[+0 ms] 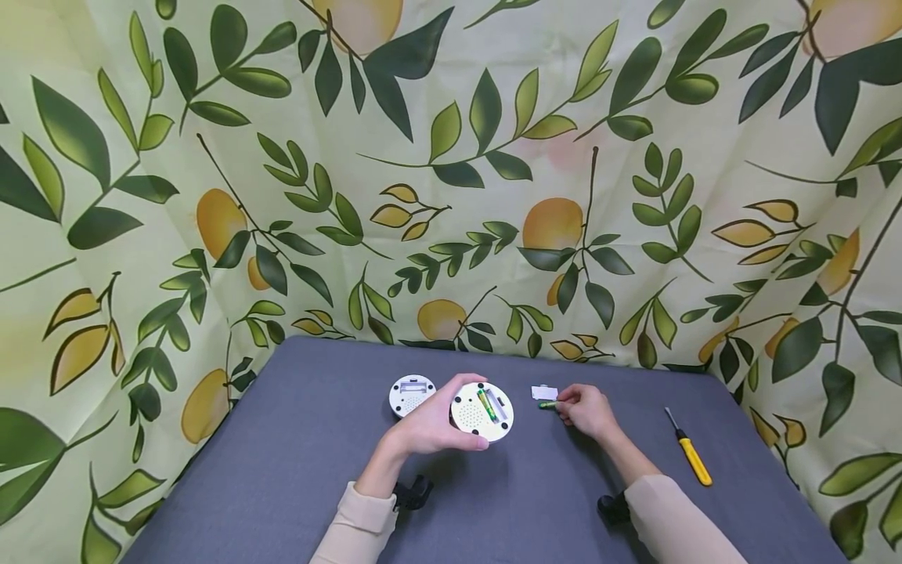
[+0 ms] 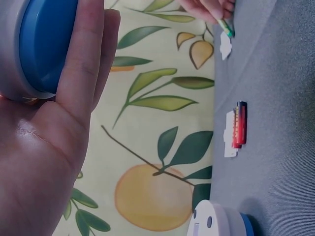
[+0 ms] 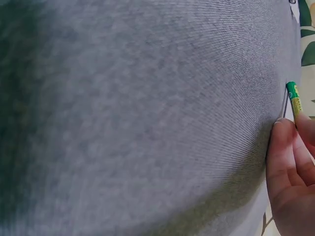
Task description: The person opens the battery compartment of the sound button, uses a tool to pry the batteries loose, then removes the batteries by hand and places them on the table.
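My left hand (image 1: 431, 427) grips a round white device (image 1: 467, 417) by its edge, its underside turned up toward the head camera. One green battery (image 1: 487, 406) lies in its compartment, and the slot beside it is bare. The left wrist view shows the device's blue side (image 2: 47, 44) against the fingers. Thumb and fingertips of my right hand (image 1: 588, 411) pinch another green battery (image 3: 294, 96) low over the table. Just behind that battery is a small white battery cover (image 1: 544, 392).
A second round device (image 1: 403, 403) lies underside up left of the left hand, its compartment uncovered. Red-and-black batteries (image 2: 239, 125) lie by another white cover (image 2: 228, 142), hidden in the head view. A yellow-handled screwdriver (image 1: 694, 460) lies right on the grey table (image 1: 282, 470).
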{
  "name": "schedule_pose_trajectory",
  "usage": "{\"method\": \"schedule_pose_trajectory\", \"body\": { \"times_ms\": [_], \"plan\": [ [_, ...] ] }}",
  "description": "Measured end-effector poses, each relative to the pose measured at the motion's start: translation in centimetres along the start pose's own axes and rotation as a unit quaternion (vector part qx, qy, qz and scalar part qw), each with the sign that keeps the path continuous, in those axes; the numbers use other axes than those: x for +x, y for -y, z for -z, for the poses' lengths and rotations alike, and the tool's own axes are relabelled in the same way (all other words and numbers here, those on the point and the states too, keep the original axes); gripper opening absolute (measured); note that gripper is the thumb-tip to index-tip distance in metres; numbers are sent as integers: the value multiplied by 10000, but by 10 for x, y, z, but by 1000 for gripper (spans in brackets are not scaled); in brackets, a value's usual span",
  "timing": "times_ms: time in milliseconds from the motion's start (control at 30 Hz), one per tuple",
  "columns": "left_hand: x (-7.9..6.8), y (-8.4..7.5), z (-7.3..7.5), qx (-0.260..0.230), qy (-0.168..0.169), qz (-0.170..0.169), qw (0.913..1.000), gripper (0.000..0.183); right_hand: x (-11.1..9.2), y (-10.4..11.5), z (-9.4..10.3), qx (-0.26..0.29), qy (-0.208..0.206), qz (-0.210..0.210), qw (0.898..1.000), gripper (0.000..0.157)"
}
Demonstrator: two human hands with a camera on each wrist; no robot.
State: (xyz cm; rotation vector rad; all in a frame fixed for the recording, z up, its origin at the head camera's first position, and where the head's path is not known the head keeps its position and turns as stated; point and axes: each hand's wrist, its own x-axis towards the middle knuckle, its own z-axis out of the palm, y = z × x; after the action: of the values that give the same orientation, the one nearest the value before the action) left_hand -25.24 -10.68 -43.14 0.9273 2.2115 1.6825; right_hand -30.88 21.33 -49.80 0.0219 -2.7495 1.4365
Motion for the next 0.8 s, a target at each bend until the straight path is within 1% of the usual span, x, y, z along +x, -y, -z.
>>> {"method": "schedule_pose_trajectory", "body": {
  "times_ms": [167, 333, 433, 667, 800],
  "plan": [
    [0, 0, 0, 2, -5, 71, 10000, 86, 1, 1, -2, -155, -15, 147, 9998, 4],
    [0, 1, 0, -6, 10, 94, 10000, 88, 2, 2, -4, -400, -55, -24, 9992, 5],
    [0, 1, 0, -29, 23, 98, 9999, 88, 2, 2, -4, -416, -59, -61, 9991, 6],
    [-1, -1, 1, -56, -1, 145, 9999, 88, 1, 0, 4, 115, -100, -37, 9999, 12],
    [-1, 0, 0, -51, -5, 129, 9999, 87, -1, 4, 8, 451, -179, 0, 9988, 15]
  ]
}}
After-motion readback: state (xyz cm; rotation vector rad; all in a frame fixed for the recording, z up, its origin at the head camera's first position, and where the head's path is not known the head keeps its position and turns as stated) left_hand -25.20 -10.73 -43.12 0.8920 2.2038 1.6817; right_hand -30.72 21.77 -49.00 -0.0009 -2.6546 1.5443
